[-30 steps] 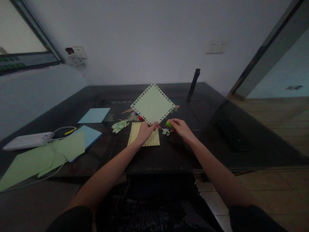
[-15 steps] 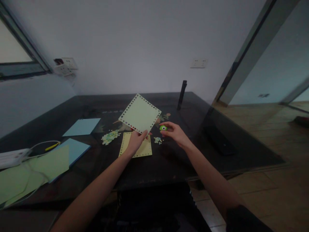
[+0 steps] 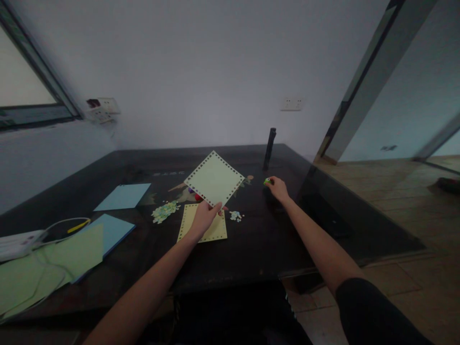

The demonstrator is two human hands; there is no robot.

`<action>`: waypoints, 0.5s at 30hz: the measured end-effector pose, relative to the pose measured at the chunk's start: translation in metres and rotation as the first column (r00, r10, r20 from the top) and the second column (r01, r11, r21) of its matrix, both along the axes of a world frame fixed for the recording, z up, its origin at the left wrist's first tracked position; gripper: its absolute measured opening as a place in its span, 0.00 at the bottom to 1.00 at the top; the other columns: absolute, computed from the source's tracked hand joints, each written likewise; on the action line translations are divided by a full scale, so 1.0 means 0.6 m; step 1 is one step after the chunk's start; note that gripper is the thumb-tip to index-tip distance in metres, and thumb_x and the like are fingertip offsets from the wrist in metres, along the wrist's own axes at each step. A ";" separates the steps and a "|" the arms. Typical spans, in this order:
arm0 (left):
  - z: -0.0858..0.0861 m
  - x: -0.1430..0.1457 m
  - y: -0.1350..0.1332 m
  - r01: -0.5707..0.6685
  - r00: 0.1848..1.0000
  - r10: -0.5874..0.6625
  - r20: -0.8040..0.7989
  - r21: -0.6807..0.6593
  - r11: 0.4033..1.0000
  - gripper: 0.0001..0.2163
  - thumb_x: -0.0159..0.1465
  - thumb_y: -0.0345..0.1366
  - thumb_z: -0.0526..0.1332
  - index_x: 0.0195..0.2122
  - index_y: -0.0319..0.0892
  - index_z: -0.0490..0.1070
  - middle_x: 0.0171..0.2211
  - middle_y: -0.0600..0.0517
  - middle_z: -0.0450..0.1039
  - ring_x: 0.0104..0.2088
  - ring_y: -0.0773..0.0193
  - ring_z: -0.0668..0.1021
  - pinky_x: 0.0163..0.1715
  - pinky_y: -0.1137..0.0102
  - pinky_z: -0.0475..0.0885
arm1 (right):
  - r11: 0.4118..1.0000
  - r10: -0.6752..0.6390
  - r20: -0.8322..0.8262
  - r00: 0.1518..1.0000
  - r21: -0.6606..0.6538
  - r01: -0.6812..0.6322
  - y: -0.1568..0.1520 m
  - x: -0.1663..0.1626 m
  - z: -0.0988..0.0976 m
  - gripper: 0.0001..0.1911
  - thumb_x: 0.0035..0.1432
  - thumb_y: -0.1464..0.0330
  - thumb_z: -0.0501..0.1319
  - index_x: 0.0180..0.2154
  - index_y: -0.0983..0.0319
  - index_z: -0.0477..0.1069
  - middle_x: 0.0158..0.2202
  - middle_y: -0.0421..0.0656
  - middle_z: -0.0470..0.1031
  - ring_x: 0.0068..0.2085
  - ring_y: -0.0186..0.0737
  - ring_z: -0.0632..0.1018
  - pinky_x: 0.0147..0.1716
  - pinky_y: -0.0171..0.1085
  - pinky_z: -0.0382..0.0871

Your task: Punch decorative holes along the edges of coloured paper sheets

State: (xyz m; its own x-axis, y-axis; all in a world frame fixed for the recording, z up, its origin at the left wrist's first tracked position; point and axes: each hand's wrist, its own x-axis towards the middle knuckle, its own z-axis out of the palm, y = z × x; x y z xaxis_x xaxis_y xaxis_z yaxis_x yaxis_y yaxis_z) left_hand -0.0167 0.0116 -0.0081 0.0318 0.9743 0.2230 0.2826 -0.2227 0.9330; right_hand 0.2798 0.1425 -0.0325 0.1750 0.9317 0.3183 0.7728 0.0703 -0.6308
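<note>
Pinched by one corner in my left hand (image 3: 205,218) is a pale green sheet of paper (image 3: 214,178), raised and turned like a diamond, with punched holes along its edges. Beneath that hand lies a yellow sheet (image 3: 212,233) with holes round its border, partly covered by my fingers. My right hand (image 3: 278,188) is closed on a small green hole punch (image 3: 268,181) with an eye design, over the right part of the table. Punched paper bits form a larger pile (image 3: 165,211) at the left and a smaller pile (image 3: 236,216) right of the yellow sheet.
Blue sheets (image 3: 124,196) and green sheets (image 3: 82,247) lie at the left, beside a white power strip (image 3: 19,245) with a cable and a yellow pen-like item (image 3: 78,226). A black upright object (image 3: 269,148) stands at the back; a dark case (image 3: 325,215) lies right.
My right hand has carried the green punch away from the paper, to the right and slightly back. My left hand still holds the sheet in much the same place; the view has tilted slightly.
</note>
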 end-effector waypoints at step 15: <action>-0.010 -0.001 0.003 0.092 0.994 -0.094 -0.055 -0.045 0.995 0.12 0.57 0.43 0.57 0.30 0.37 0.69 0.19 0.54 0.68 0.21 0.69 0.68 0.21 0.74 0.59 | 0.988 -0.008 0.138 0.990 0.151 -0.013 -0.008 -0.001 0.006 0.16 0.57 0.63 0.57 0.44 0.64 0.74 0.48 0.54 0.72 0.51 0.51 0.69 0.49 0.46 0.61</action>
